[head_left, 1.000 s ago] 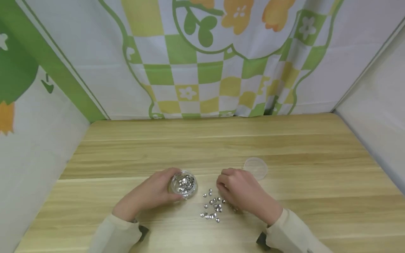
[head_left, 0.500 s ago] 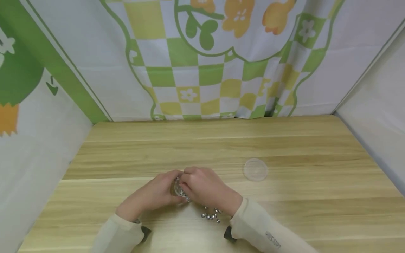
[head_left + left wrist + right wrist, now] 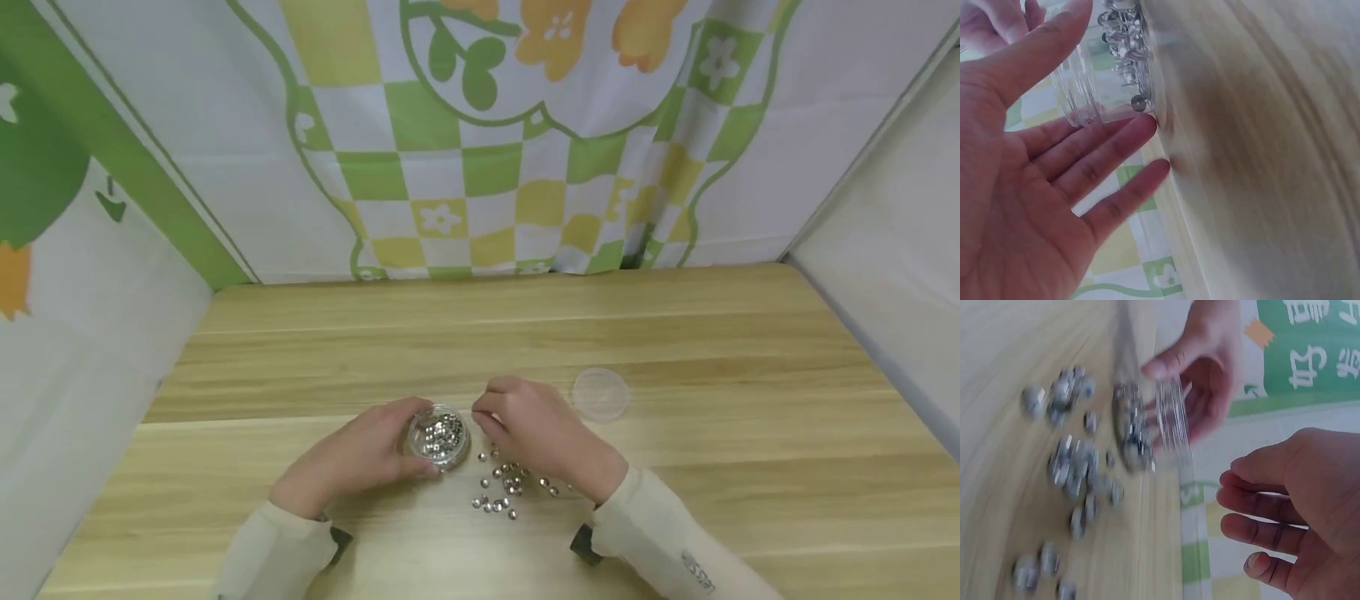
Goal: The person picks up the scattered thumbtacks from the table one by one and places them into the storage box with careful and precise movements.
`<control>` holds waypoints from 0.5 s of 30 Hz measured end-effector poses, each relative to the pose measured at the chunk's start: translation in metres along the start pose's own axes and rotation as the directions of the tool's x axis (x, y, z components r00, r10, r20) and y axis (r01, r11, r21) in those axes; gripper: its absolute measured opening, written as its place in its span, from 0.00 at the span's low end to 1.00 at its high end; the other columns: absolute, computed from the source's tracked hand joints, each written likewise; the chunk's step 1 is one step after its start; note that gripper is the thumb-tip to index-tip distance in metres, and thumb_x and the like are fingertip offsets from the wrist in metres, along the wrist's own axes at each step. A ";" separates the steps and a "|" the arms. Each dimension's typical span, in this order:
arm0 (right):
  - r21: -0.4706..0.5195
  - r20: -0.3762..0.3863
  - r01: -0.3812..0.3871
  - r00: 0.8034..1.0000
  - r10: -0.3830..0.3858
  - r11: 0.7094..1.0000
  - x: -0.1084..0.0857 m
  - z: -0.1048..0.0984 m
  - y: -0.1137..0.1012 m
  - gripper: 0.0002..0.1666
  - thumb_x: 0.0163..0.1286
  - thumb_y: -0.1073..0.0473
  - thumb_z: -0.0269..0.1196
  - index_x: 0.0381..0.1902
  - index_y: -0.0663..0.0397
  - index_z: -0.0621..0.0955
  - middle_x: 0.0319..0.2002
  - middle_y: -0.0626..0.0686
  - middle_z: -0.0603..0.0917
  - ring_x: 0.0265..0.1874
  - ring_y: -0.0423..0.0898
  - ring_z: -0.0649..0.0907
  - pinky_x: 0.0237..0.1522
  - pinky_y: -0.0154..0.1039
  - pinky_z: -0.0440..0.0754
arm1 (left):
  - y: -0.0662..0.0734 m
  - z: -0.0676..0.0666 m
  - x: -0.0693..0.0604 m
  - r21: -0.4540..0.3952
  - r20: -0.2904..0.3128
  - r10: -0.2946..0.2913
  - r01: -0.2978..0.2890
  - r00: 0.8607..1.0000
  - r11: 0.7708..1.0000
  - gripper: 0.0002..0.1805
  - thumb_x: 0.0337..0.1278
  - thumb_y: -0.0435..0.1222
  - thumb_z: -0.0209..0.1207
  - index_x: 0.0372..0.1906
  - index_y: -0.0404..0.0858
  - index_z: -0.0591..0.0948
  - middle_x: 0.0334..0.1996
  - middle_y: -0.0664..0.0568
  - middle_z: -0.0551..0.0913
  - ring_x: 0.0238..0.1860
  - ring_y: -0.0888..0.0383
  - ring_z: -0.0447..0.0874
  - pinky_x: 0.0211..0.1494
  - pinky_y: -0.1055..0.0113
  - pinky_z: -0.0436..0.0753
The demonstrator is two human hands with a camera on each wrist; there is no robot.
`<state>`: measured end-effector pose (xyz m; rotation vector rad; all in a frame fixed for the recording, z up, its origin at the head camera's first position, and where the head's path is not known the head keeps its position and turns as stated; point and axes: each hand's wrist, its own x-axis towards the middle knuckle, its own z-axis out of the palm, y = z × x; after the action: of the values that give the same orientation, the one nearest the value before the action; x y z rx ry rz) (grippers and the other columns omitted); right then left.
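Note:
A clear round jar (image 3: 438, 437) partly filled with small silvery pieces stands on the table, held by my left hand (image 3: 360, 454) between thumb and fingers. In the left wrist view, the thumb and fingers of that hand (image 3: 1041, 200) lie around the jar wall (image 3: 1088, 81). Just right of the jar, my right hand (image 3: 543, 429) hovers above loose silvery pieces (image 3: 497, 506). The right wrist view shows this hand (image 3: 1304, 506) with loosely bent fingers, thumb near the index fingertip, and nothing visible between them. Loose pieces (image 3: 1075, 465) are blurred there.
A clear round lid (image 3: 601, 394) lies flat on the wooden table (image 3: 375, 350), behind and right of my right hand. Behind the table hangs a green, yellow and white patterned curtain (image 3: 487, 167). Pale walls flank both sides.
My right hand went from the loose pieces to the jar, covering its opening half a second ago, and has moved back right. My left hand keeps its grip on the jar.

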<state>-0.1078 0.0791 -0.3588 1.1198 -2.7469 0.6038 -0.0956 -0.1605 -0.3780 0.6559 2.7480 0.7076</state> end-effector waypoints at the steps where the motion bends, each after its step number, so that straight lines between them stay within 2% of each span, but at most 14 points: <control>1: 0.003 0.002 0.006 1.000 -0.006 1.000 -0.003 -0.002 0.003 0.08 0.68 0.57 0.62 0.37 0.48 0.88 0.34 0.44 0.86 0.33 0.38 0.83 0.35 0.32 0.84 | 0.000 0.000 0.000 0.011 0.000 0.005 -0.005 1.000 1.000 0.41 0.41 0.49 0.73 0.61 0.34 0.73 0.55 0.43 0.82 0.56 0.46 0.81 0.64 0.49 0.78; 8: -0.035 0.093 0.111 0.990 -0.107 0.993 -0.017 -0.002 0.018 0.06 0.66 0.58 0.63 0.33 0.47 0.87 0.29 0.41 0.83 0.26 0.33 0.77 0.30 0.26 0.80 | 0.000 -0.001 -0.003 0.112 0.001 0.036 -0.036 0.999 0.993 0.41 0.46 0.49 0.70 0.63 0.32 0.71 0.54 0.42 0.82 0.55 0.46 0.82 0.62 0.51 0.80; 15: -0.056 0.174 0.109 0.980 -0.098 0.992 -0.019 0.011 0.021 0.05 0.63 0.62 0.65 0.35 0.48 0.87 0.31 0.44 0.85 0.29 0.36 0.81 0.33 0.28 0.82 | 0.003 0.001 -0.001 0.101 0.005 0.036 -0.037 0.999 0.994 0.41 0.47 0.49 0.70 0.63 0.32 0.71 0.55 0.41 0.82 0.55 0.46 0.82 0.63 0.50 0.79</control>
<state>-0.1085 0.1005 -0.3809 1.3477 -2.8028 0.4201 -0.0932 -0.1581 -0.3775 0.7293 2.7903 0.5777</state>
